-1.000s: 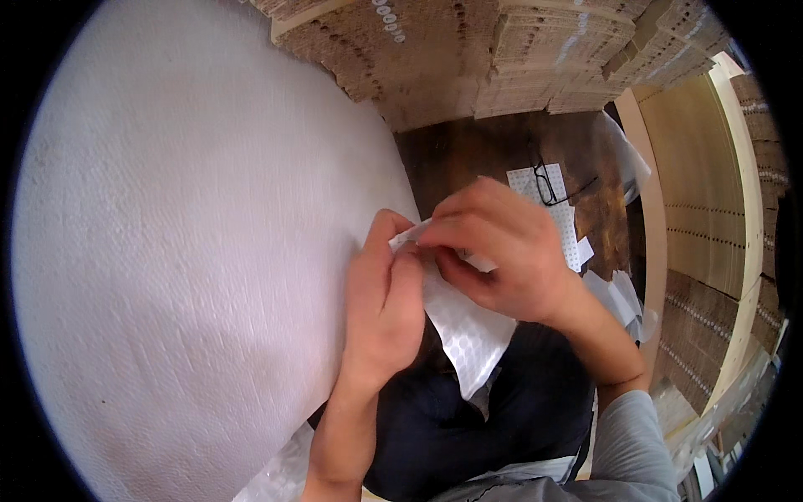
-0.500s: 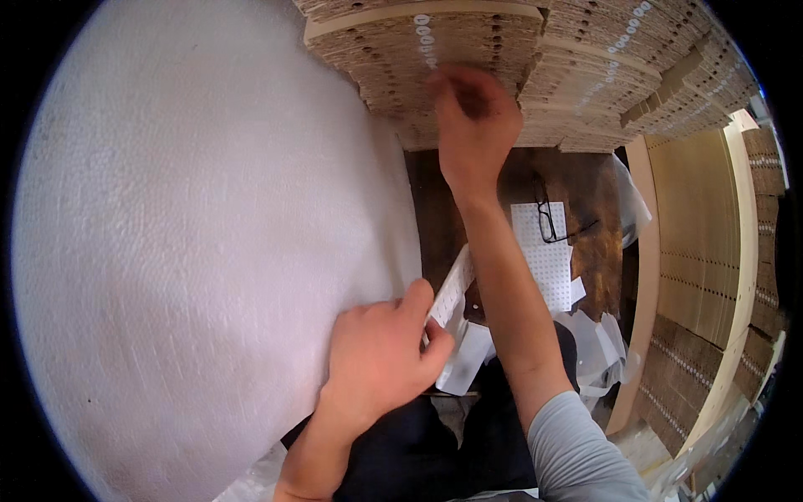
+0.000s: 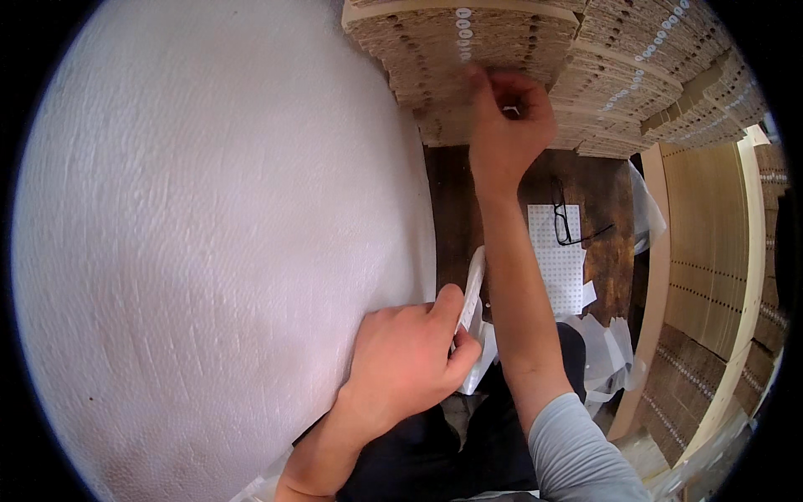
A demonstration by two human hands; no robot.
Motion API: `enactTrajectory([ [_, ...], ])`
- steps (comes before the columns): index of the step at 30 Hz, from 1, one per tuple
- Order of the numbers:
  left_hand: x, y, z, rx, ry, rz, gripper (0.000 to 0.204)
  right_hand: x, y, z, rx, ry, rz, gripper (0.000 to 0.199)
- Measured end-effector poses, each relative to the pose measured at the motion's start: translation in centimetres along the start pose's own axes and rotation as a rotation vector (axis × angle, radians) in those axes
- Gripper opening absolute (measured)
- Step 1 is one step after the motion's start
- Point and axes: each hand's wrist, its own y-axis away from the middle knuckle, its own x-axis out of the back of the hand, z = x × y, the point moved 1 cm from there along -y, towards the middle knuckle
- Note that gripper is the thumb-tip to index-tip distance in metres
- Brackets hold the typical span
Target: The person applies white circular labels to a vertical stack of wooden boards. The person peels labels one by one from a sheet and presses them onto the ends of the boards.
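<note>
With left hand (image 3: 406, 356), below board stack (image 3: 431, 71), pinching white sheet (image 3: 473, 297); best held steady, near the stack. With right hand (image 3: 512, 125) curled at stack's front, just below row of white dots (image 3: 464, 33); cannot tell whether pinching anything. Should work in line with row.

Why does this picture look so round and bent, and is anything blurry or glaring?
In the head view, the wide fisheye lens leaves black corners and bows the pale wooden strip at right; also in the head view, the right hand looks smeared at its fingertips, perhaps from motion, while the white foam sheet shows soft grey shading rather than hard glare.
</note>
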Motion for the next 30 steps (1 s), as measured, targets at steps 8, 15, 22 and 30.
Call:
enactTrajectory([
  [8, -0.2, 0.5, 0.0, -0.012, -0.019, 0.001, 0.017, -1.0, 1.2, -0.5, 0.097, -0.094, -0.060, 0.033],
  [15, -0.1, 0.3, 0.1, 0.001, -0.006, -0.027, 0.018, -0.8, 0.8, -0.5, 0.175, 0.054, -0.012, 0.031],
  [22, -0.1, 0.5, 0.1, -0.011, -0.019, -0.034, 0.018, 1.1, -0.3, 1.0, 0.413, 0.347, 0.037, 0.033],
  [30, -0.4, 0.5, 0.2, -0.026, 0.001, -0.046, 0.017, 0.3, 1.4, 0.0, 0.210, -0.094, -0.034, 0.028],
])
